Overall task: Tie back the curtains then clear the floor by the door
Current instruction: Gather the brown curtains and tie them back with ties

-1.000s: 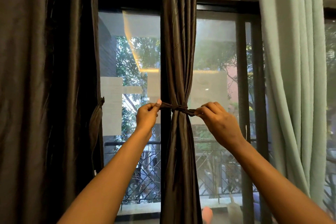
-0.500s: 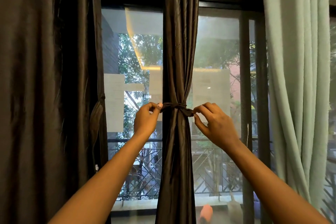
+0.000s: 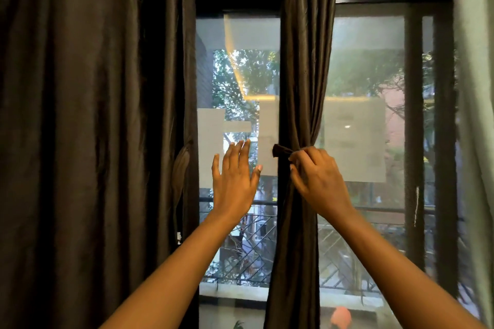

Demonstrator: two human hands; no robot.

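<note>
At the centre of the frame hangs a narrow dark brown curtain (image 3: 304,67), its satiny, faintly crinkled cloth falling in long vertical pleats and pinched to a waist at mid-height by a tie-back (image 3: 282,152) of the same fabric, one flat, squared end of which juts out to the left of the bundle. The right hand (image 3: 318,176) is closed on the tie at the curtain's right edge, fingers curled and pinching the knot. The left hand (image 3: 235,179) is spread flat with fingers extended, holding nothing, apart from the cloth and raised in front of the glass to the left of centre. A much wider dark brown curtain (image 3: 88,128) fills the whole left of the frame in heavy, loose folds, and a second tie-back (image 3: 181,165) hangs as a slack loop at its inner edge. At the far right edge is a pale green curtain (image 3: 475,93) of smoother, matte cloth. Behind them stands a dark-framed sliding glass door (image 3: 417,120), its panes carrying pale rectangular reflections; faint lines in the right-hand one are too blurred to read. Through the glass show a balcony railing (image 3: 248,256) of thin diagonal metal lattice, green trees and a pinkish building. Low in the frame, just right of the centre curtain, sits a small orange rounded object (image 3: 340,316), too blurred to identify.
</note>
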